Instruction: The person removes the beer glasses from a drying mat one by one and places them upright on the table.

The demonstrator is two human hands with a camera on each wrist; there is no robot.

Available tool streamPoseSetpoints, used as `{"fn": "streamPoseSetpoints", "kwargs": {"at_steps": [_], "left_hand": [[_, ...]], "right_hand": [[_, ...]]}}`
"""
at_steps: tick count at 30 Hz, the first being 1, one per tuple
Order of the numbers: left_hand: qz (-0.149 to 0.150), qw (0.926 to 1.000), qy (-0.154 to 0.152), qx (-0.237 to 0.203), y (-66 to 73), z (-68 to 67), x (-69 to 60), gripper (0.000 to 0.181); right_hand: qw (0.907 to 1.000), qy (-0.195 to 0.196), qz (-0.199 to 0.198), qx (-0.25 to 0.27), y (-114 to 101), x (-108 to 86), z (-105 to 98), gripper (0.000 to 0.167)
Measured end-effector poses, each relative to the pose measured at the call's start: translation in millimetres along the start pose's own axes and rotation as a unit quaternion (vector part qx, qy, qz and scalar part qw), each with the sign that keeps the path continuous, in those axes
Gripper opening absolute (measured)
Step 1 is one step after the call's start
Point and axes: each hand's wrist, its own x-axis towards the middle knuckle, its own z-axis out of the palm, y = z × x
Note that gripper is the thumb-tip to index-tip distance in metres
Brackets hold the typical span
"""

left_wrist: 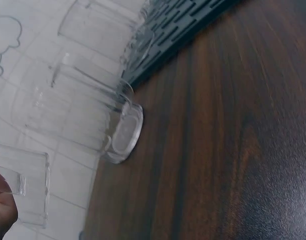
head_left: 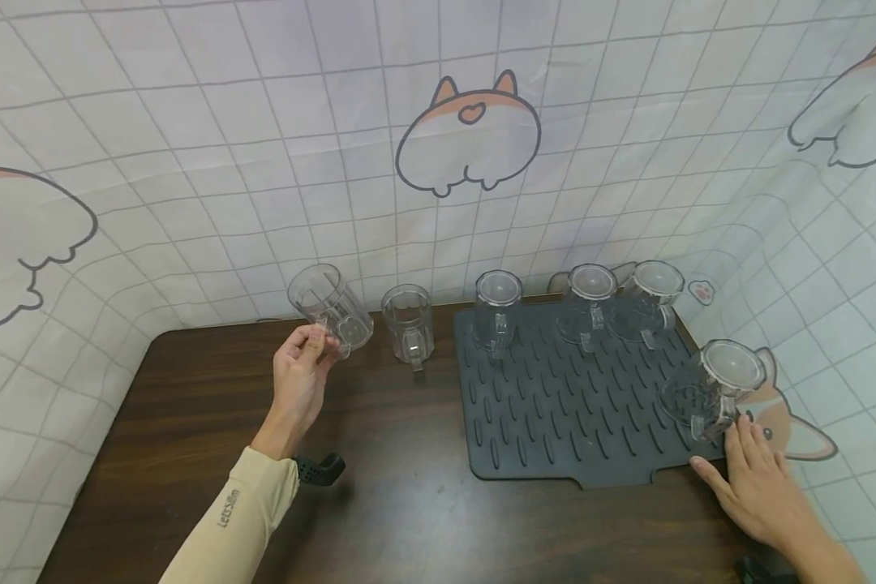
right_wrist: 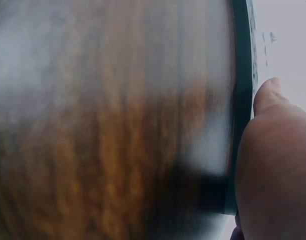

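Observation:
My left hand (head_left: 299, 380) grips the handle of a clear glass mug (head_left: 339, 312), which tilts to the left with its mouth up, at the back left of the table. At the left edge of the left wrist view, a fingertip (left_wrist: 4, 200) touches that mug's handle. Just right of it stands another glass mug (head_left: 407, 324), upright on the wood. My right hand (head_left: 762, 491) lies with straight fingers at the front right corner of the dark drying mat (head_left: 540, 458), close beside an upside-down mug (head_left: 730, 369). In the right wrist view the hand (right_wrist: 278, 160) is beside the mat's edge.
On the mat's back part, three more mugs stand upside down: one at the left (head_left: 498, 312), one further right (head_left: 590, 304) and one near the back right corner (head_left: 650, 300). A tiled-pattern sheet (head_left: 263, 162) hangs behind the brown wooden table (head_left: 409, 519) and along its sides.

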Motion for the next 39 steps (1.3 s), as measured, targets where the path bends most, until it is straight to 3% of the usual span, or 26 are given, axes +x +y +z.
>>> {"fn": "streamPoseSetpoints", "kwargs": {"at_steps": [17,28,39], "left_hand": [[-0.019,0.999,0.013,0.039,-34.9,-16.2,7.3,0.013],[-0.027,0.9979,0.025,0.054,-45.8,-17.1,11.0,0.014],[-0.031,0.9968,0.018,0.071,-53.1,-14.3,7.8,0.013]], "right_hand": [[0.999,-0.03,0.032,-0.006,-9,5.7,-5,0.084],[0.9986,-0.028,0.044,0.003,-12,7.7,-4,0.085],[0.9984,-0.036,0.042,0.012,-6,6.9,0,0.087]]}}
